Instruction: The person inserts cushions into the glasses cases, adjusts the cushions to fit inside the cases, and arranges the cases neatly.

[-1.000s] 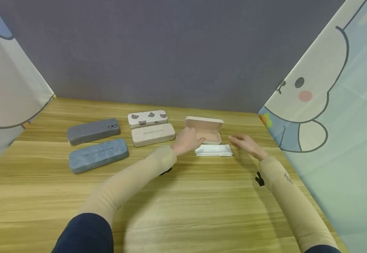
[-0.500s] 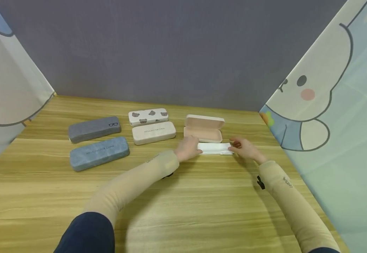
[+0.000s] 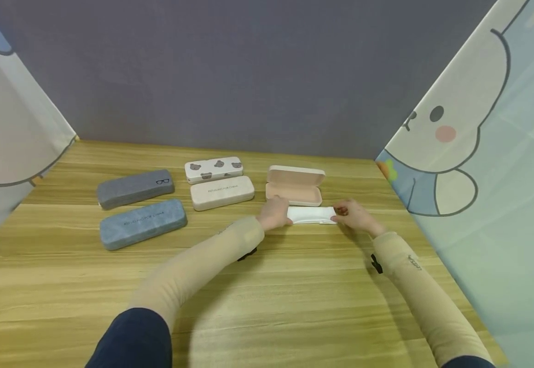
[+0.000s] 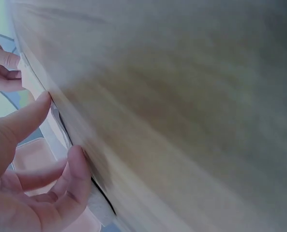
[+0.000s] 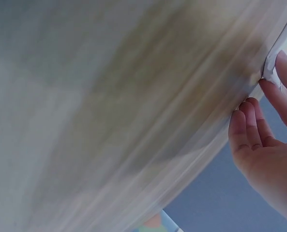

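A folded white cloth (image 3: 311, 214) lies flat on the table, in front of an opened glasses case (image 3: 294, 187) with a pink lining. My left hand (image 3: 274, 212) is at the cloth's left end, thumb at the near edge and fingers curled at the end, gripping it. At the opposite end my right hand (image 3: 355, 214) pinches the cloth; thumb (image 5: 286, 72) and index finger meet there in the right wrist view. From the left wrist, the cloth (image 4: 60, 126) shows as a thin strip between thumb and fingers. Part of each cloth end is hidden by the hands.
Several closed glasses cases lie to the left: a cream one (image 3: 222, 193), a bear-print one (image 3: 214, 169), a grey one (image 3: 135, 189) and a blue one (image 3: 143, 224). A grey panel (image 3: 230, 76) stands behind the wooden table (image 3: 285, 306).
My left hand has come down from over the case to the cloth's left end. My right hand has moved from beside the cloth onto its right end. The cloth has barely shifted.
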Action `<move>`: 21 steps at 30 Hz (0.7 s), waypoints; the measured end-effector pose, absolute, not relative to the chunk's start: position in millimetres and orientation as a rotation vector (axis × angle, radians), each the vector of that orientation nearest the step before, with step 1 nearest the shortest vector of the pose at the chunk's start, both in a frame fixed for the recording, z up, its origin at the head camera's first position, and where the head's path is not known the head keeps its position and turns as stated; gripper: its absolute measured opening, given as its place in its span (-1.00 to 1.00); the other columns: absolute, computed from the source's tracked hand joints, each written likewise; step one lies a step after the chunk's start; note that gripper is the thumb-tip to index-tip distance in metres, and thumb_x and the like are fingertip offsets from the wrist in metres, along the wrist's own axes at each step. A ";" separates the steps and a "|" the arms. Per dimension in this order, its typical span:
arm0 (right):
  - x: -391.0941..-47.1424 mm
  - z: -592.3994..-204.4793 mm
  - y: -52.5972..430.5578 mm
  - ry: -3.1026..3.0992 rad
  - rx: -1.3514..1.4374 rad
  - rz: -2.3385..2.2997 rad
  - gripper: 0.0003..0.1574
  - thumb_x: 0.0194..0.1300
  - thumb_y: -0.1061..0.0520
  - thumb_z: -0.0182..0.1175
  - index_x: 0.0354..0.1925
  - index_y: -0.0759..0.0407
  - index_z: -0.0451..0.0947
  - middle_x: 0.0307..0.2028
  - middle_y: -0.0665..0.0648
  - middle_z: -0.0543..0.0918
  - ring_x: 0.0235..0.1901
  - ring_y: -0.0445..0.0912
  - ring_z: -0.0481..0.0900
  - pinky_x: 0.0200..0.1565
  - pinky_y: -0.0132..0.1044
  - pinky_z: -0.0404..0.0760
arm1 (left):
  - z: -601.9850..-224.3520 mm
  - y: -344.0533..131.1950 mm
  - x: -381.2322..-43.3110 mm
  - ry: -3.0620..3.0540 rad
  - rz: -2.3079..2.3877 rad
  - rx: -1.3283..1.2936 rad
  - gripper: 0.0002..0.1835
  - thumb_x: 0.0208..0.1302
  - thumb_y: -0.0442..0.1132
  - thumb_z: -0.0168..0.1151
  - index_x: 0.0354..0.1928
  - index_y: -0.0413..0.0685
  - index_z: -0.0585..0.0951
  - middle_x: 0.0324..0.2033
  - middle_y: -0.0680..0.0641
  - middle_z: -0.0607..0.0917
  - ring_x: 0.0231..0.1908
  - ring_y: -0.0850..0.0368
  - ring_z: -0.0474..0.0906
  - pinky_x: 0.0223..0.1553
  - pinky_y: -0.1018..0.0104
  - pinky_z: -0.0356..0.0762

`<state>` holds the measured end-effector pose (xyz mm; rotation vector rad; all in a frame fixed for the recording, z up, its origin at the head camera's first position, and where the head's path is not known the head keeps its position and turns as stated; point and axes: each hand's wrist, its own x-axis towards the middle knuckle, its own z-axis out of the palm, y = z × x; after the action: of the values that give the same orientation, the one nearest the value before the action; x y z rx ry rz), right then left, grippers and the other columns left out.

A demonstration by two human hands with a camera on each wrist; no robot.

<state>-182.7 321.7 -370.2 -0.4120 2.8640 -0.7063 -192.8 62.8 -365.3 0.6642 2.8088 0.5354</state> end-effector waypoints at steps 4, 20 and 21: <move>-181.6 -369.8 320.4 2.867 -0.399 -0.724 -0.51 0.29 0.20 0.21 0.06 0.55 0.46 -0.05 0.50 0.57 -0.05 0.29 0.55 0.04 0.13 0.54 | -363.9 62.7 -193.0 2.779 0.595 0.625 -0.68 0.11 -0.07 0.42 -0.46 -0.13 0.51 -0.15 -0.16 0.58 -0.36 0.14 0.36 -0.42 0.38 0.48; -175.0 -370.9 317.2 2.869 -0.408 -0.740 -0.85 0.30 0.24 0.18 -0.36 0.34 0.53 -0.42 0.17 0.58 -0.44 -0.14 0.42 -0.37 -0.37 0.43 | -362.1 64.1 -199.4 2.608 0.801 0.485 -0.53 0.18 -0.10 0.35 -0.65 -0.02 0.26 -0.69 0.07 0.25 -0.65 0.22 0.15 -0.60 0.44 0.20; -174.4 -371.4 317.1 2.874 -0.415 -0.740 -0.85 0.30 0.25 0.18 -0.37 0.35 0.53 -0.43 0.18 0.58 -0.44 -0.14 0.43 -0.37 -0.37 0.43 | -362.2 64.3 -199.7 2.601 0.811 0.470 -0.51 0.23 -0.10 0.30 -0.68 -0.01 0.24 -0.73 0.08 0.21 -0.69 0.24 0.12 -0.64 0.44 0.16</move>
<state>-174.4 317.1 -371.4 -0.4147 2.8736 -0.7400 -199.7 64.3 -362.2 0.4704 2.6010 0.8108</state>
